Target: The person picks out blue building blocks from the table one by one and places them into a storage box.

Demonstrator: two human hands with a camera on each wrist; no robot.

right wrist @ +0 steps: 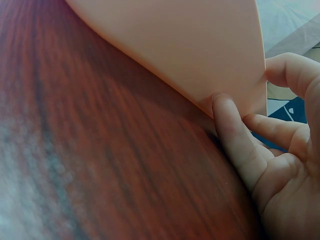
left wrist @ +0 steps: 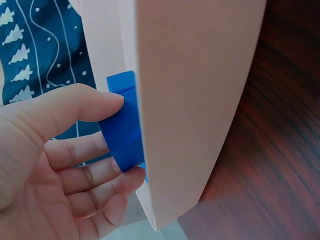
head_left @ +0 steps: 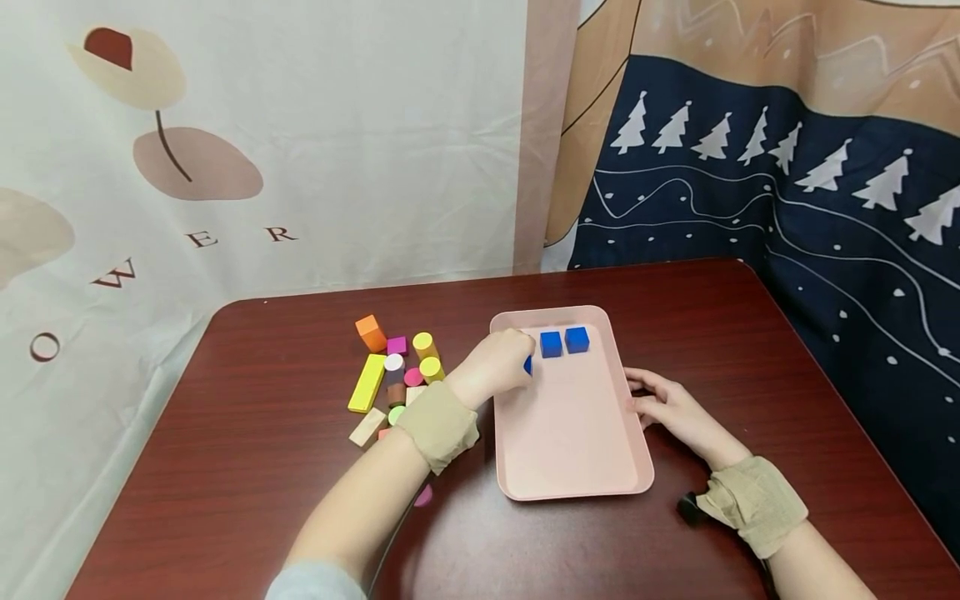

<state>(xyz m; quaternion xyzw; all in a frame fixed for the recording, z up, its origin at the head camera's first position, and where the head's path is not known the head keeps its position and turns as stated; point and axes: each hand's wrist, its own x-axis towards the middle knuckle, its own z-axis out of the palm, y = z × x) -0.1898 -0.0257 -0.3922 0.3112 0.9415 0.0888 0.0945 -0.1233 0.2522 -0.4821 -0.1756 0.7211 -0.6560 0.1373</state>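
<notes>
Left hand [head_left: 501, 360] pinches seemingly one block [left wrist: 122, 132]; two cubes [head_left: 551, 344] sit, narrowly parted, near the tray's [head_left: 573, 442] far edge. Right hand [head_left: 678, 417], fingers loose, touches its right edge.

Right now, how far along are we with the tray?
Done: two blue cubes sit in the pink tray. In hand: the left hand pinches another blue block by the tray's left rim; the right hand touches its right side. Left, perhaps: some of the mixed-colour blocks on the table.

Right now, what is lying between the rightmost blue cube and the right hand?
In the head view, only the pink tray lies there: bare floor, then its side wall, which the right hand touches.
</notes>
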